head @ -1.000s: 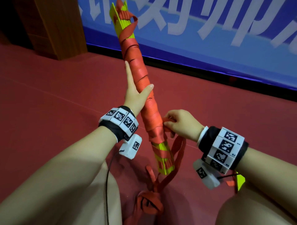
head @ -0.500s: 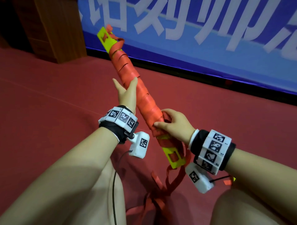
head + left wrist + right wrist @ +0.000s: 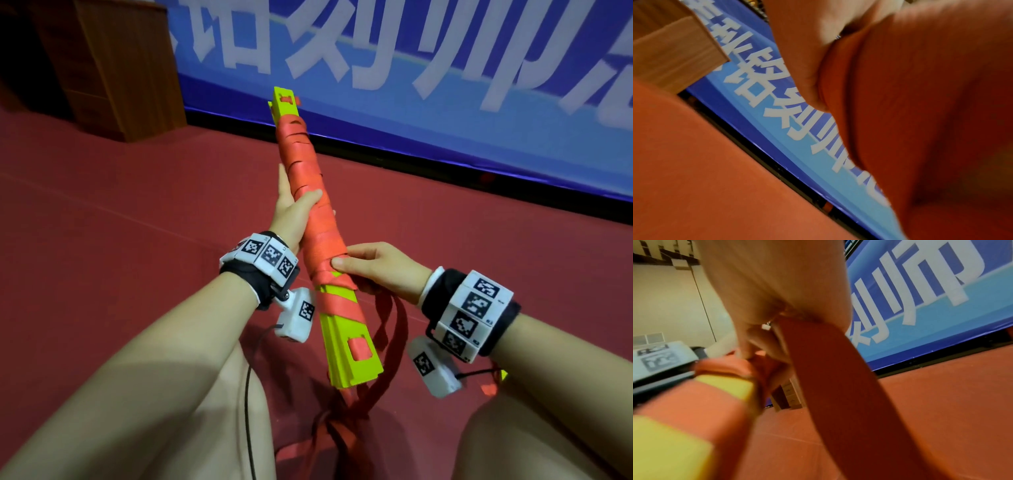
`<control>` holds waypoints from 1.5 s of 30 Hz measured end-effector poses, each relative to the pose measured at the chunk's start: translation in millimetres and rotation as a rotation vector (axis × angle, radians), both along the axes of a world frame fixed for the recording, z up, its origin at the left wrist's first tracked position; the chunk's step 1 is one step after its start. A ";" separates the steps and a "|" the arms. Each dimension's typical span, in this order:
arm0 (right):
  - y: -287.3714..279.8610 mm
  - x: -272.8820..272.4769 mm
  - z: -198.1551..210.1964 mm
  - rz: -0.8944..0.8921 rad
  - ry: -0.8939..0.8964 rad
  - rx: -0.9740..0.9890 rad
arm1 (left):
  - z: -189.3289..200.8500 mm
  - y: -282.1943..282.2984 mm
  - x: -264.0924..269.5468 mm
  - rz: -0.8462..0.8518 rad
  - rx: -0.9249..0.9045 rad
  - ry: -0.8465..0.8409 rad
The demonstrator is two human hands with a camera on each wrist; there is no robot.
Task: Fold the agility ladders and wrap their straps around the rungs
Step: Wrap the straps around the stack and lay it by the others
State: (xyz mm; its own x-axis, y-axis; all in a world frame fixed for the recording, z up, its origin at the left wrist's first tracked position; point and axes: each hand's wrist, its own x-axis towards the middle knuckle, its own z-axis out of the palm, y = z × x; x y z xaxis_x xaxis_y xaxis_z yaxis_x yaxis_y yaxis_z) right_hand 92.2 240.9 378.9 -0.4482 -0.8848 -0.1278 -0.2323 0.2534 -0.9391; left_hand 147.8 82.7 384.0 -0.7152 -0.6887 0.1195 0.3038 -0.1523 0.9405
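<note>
The stacked yellow rungs (image 3: 346, 346) were held as one bundle, slanting up and away above the red floor (image 3: 102, 240), between the person's knees. Orange strap (image 3: 310, 192) covered most of the bundle's length; both yellow ends showed bare. The left hand (image 3: 291, 212) gripped the wound middle, thumb laid across the turns. The right hand (image 3: 373, 270) pinched the strap against the rungs at the lowest turns, and loose strap (image 3: 394, 329) trailed from it to the floor. The rungs looked stiff and light, the webbing soft, limp and liable to slacken; hold was best taken on the wound section, with the free strap kept taut.
</note>
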 end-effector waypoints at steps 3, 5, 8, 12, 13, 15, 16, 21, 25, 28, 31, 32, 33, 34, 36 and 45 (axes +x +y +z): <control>-3.5 -0.2 -3.5 -0.133 0.238 0.109 | -2.3 3.9 1.4 0.036 -0.237 -0.098; -5.0 0.9 -9.9 -0.192 0.412 0.140 | -1.3 10.0 0.8 0.074 -0.354 -0.126; -6.8 9.2 -20.0 -0.232 0.597 0.126 | -2.2 9.4 -4.9 0.173 -0.413 -0.082; -7.9 24.9 -25.6 -0.231 0.594 0.109 | -0.6 4.5 -6.8 0.222 -0.315 -0.080; -8.4 26.4 -26.2 -0.218 0.605 0.125 | 1.0 4.2 -5.6 0.208 -0.234 -0.069; -10.1 24.9 -25.4 -0.195 0.663 0.146 | 1.7 1.6 -4.3 0.175 -0.083 -0.034; -10.7 22.6 -24.0 -0.188 0.678 0.141 | 3.1 0.0 -3.4 0.152 -0.009 -0.017; -7.1 5.9 -11.1 -0.102 0.524 0.033 | 8.2 -18.8 3.6 0.073 0.099 0.064; 0.6 -0.7 -8.3 0.044 0.352 0.014 | 7.2 -19.3 11.2 0.079 0.023 0.102; 1.8 0.1 -7.3 0.104 0.239 0.028 | 5.8 -14.2 13.9 0.068 -0.024 0.093; -2.2 3.3 -6.6 0.089 0.268 0.071 | 7.9 -7.5 16.5 0.098 -0.167 0.078; -4.1 5.3 -6.9 0.082 0.289 0.080 | 9.4 -5.7 16.8 0.121 -0.219 0.072; -6.3 6.8 -8.2 0.069 0.311 0.086 | 9.7 -5.1 16.3 0.143 -0.261 0.061; -8.2 8.6 -9.6 0.051 0.330 0.090 | 9.1 -5.2 16.1 0.162 -0.281 0.048; -11.2 10.3 -13.5 -0.018 0.347 0.096 | 9.1 -6.2 15.2 0.204 -0.291 0.034; -12.7 0.4 -22.1 -0.295 0.647 0.050 | 1.1 -17.7 3.5 0.418 -0.079 0.051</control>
